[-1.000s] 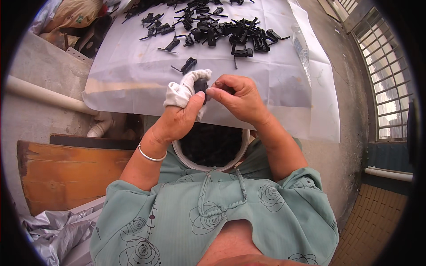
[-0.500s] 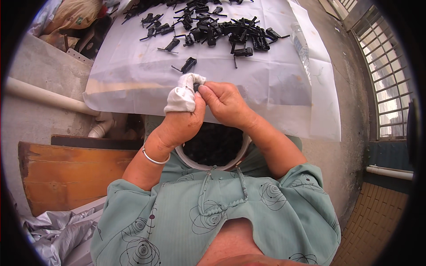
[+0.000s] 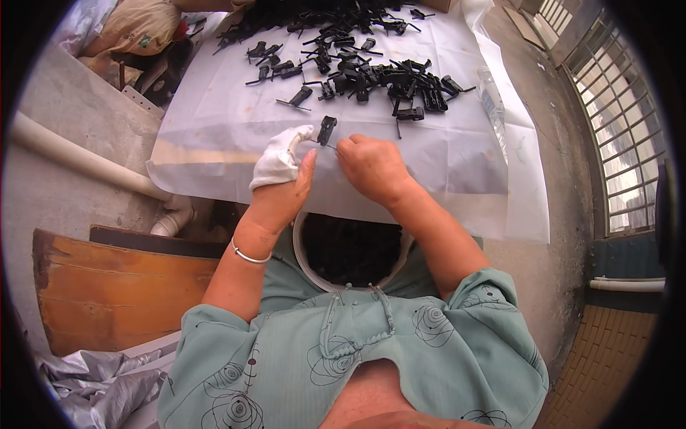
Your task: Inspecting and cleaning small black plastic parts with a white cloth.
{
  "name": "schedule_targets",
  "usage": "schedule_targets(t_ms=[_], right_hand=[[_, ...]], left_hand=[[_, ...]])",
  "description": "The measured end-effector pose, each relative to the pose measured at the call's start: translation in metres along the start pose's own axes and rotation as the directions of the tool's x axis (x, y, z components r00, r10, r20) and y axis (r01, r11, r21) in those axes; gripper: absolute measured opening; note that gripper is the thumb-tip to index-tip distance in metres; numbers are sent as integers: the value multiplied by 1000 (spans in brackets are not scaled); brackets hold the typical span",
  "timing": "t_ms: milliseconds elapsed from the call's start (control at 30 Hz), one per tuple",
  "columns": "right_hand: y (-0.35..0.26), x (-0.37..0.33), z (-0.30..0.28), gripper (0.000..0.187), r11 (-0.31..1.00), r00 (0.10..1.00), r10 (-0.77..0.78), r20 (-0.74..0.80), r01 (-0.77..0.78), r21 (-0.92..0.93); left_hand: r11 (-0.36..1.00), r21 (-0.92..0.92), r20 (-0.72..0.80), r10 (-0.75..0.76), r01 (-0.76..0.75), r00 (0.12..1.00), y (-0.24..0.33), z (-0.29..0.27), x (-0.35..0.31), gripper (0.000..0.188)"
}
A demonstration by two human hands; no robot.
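Note:
A white cloth glove with bare thumb covers the fingers of my left hand (image 3: pixel 282 166), whose thumb and fingers stand apart with nothing visible between them. Just beyond, a small black plastic part (image 3: pixel 327 131) lies on the white sheet (image 3: pixel 214 143). My right hand (image 3: pixel 373 166) is closed beside it, knuckles up. A thin dark strip (image 3: pixel 331 147) shows at its fingertips; whether it joins the part is unclear. Below both hands, between my knees, stands a white bucket (image 3: pixel 299 256) filled with a dark mass of small pieces.
Many similar black parts (image 3: pixel 350 79) with thin stems are heaped farther back on the sheet. A clear plastic bottle (image 3: pixel 491 104) lies near its right edge. At left are a pipe (image 3: pixel 86 157) and an orange-brown board (image 3: pixel 121 289); a barred window (image 3: pixel 618 121) is at right.
My hands have drawn apart, and the small dark piece between them no longer shows there. The left fingers have opened. The whole view has shifted slightly.

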State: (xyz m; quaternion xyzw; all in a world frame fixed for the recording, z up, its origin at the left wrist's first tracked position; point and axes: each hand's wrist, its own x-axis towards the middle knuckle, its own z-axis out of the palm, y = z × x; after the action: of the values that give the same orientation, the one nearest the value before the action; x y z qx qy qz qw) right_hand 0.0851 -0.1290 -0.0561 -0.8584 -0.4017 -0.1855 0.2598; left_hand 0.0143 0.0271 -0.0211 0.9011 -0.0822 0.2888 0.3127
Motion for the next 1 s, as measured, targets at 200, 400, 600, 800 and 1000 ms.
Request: schedule_targets(t_ms=[200, 400, 600, 800, 1000], right_hand=[[-9, -6, -23, 11, 963, 975, -201, -94, 215, 165], [-10, -2, -25, 14, 652, 929, 361, -80, -190, 734], [3, -4, -34, 22, 522, 956, 278, 97, -236, 819], [-1, -13, -26, 24, 598, 959, 271, 76, -230, 768], [-7, -18, -16, 26, 477, 906, 381, 184, -363, 800]], left_hand=[[937, -177, 271, -247, 301, 930, -4, 12, 10, 28], [484, -666, 506, -266, 567, 821, 20, 12, 10, 29], [556, -670, 409, -276, 492, 870, 32, 16, 12, 30], [800, -497, 237, -248, 337, 939, 41, 28, 7, 27], [985, -165, 37, 46, -39, 998, 34, 34, 0, 26]])
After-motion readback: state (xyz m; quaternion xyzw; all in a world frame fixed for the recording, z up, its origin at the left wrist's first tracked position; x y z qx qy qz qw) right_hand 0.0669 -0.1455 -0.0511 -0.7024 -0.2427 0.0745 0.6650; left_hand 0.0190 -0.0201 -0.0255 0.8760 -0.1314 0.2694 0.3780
